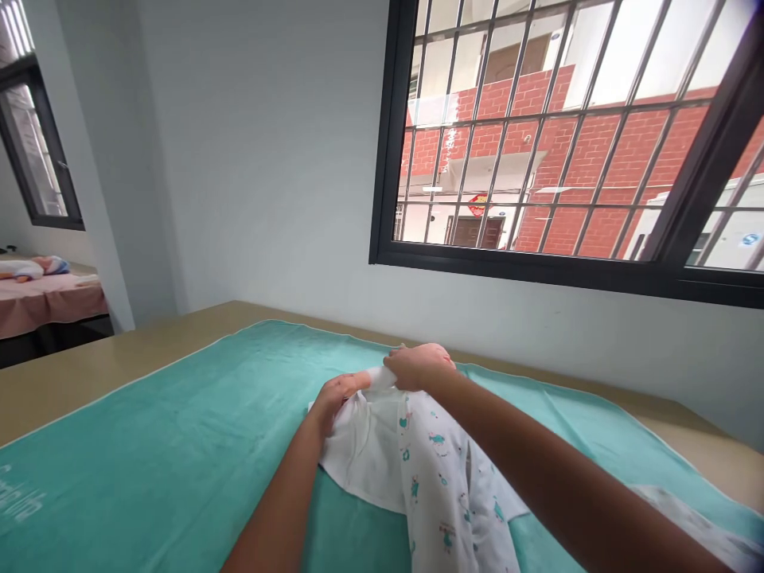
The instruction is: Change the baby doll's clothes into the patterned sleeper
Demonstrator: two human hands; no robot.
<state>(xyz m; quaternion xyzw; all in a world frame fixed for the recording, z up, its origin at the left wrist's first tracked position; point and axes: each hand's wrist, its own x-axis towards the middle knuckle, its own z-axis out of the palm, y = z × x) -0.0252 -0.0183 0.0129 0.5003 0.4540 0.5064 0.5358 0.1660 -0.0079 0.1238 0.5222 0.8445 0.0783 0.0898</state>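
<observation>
A baby doll lies on its back in white baby clothes [442, 469] with small teal prints. Its head [440, 350] shows at the far end, partly behind my right hand. My left hand [335, 396] is closed at the doll's arm [361, 380], beside the spread white cloth of the garment. Between my hands, a white sleeve [380, 377] is stretched along that arm. The fingers of my right hand [413, 368] are closed on the sleeve near the doll's shoulder. My right forearm crosses over the doll's upper body.
A teal towel [196, 422] covers much of the tan table [149, 346]. Pale patterned cloth [692, 517] lies at the lower right. Behind the table stand a grey wall and a barred window [537, 143]. Another table with pink cloth [51, 302] is at far left.
</observation>
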